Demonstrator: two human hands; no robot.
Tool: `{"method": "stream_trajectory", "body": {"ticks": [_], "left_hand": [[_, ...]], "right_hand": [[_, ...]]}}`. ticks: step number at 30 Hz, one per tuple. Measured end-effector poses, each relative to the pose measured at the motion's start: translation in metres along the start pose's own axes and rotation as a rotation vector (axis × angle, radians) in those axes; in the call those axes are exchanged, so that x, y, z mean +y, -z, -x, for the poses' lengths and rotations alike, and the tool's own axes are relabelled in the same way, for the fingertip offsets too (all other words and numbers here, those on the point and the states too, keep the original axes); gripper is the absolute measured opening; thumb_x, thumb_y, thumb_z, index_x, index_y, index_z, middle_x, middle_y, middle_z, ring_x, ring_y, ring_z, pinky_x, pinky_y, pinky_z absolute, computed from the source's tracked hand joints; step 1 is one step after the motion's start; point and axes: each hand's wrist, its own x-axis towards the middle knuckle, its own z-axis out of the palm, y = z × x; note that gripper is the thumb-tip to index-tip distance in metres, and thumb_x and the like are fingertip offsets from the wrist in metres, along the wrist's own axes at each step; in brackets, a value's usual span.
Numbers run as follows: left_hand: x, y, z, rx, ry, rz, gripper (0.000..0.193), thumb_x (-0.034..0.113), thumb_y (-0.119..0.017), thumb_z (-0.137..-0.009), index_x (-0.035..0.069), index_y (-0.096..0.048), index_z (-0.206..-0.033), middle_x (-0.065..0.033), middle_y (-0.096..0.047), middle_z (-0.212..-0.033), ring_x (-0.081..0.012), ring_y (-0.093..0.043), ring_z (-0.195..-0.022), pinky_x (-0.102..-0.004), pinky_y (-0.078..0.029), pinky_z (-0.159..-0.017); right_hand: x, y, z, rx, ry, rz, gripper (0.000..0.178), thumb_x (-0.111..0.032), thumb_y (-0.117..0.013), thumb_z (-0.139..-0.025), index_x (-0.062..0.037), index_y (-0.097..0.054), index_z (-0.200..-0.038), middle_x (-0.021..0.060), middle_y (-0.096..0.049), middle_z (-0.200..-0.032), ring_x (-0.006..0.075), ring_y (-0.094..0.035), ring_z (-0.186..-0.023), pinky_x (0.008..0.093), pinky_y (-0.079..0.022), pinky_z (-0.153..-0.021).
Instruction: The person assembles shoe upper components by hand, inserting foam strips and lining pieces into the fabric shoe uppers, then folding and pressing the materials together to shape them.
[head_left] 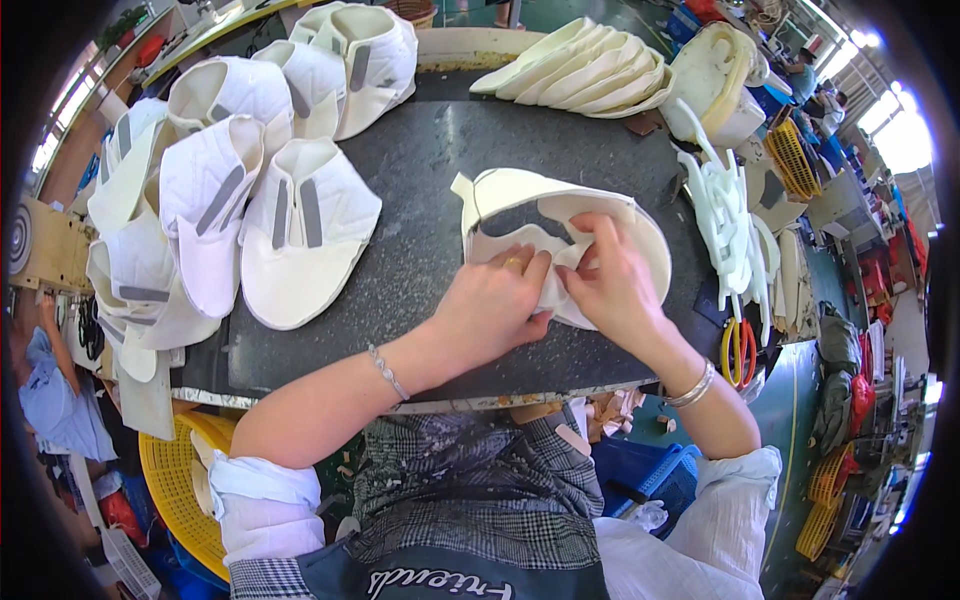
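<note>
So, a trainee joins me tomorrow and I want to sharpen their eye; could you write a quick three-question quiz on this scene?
1. True or false: the bare left hand and bare right hand both touch the white, curved shoe piece.

2. Where on the dark, speckled tabletop is the overlapping stack of curved cream pieces?
A) near edge
B) far side
C) left end

3. Fill in the blank: the narrow strips on the clustered white quilted shoe uppers are ____ in colour.

Key: 1. True. 2. B. 3. Grey.
</note>
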Motion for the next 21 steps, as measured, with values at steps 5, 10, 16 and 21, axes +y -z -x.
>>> {"method": "stream_trajectory", "body": {"ticks": [5, 10, 16, 21], "left_hand": [[0.008, -0.004, 0.004, 0.086, -0.047, -0.066, 0.060, 0.020, -0.070, -0.076, -0.009, -0.046, -0.124, -0.0266, -0.061, -0.110, -0.0370, -0.064, -0.099, -0.0386, -0.055, -0.080], [0.006, -0.007, 0.002, 0.030, 0.226, 0.096, 0.045, 0.012, -0.064, -0.080, -0.006, -0.050, -0.119, -0.0213, -0.065, -0.093, -0.0377, -0.067, -0.082, -0.0419, -0.055, -0.073], [-0.014, 0.016, -0.019, 0.196, 0.593, 0.626, 0.023, 0.011, -0.055, -0.091, -0.001, -0.061, -0.109, -0.0206, -0.067, -0.100, -0.0387, -0.065, -0.093, -0.0375, -0.051, -0.080], [-0.003, -0.006, -0.010, 0.104, 0.213, 0.157, 0.047, 0.004, -0.061, -0.082, 0.001, -0.052, -0.127, -0.0224, -0.051, -0.132, -0.0373, -0.048, -0.125, -0.0436, -0.037, -0.104]], "right_hand": [[-0.004, -0.011, -0.015, 0.085, -0.232, -0.594, 0.052, 0.001, -0.074, -0.074, 0.0005, -0.043, -0.116, 0.0115, -0.051, -0.104, 0.0150, -0.058, -0.078, 0.0268, -0.051, -0.071], [0.001, -0.018, -0.008, 0.239, -0.365, -1.020, 0.046, 0.000, -0.074, -0.078, 0.0011, -0.042, -0.111, 0.0088, -0.048, -0.103, 0.0139, -0.058, -0.085, 0.0246, -0.053, -0.072], [0.019, -0.020, 0.011, 0.102, -0.162, -0.712, 0.062, 0.003, -0.072, -0.078, 0.0013, -0.035, -0.127, 0.0161, -0.050, -0.115, 0.0200, -0.065, -0.097, 0.0287, -0.058, -0.077], [0.013, -0.020, 0.003, 0.149, -0.176, -0.509, 0.061, 0.005, -0.069, -0.075, -0.0038, -0.042, -0.129, 0.0157, -0.054, -0.125, 0.0189, -0.066, -0.095, 0.0301, -0.056, -0.073]]}}
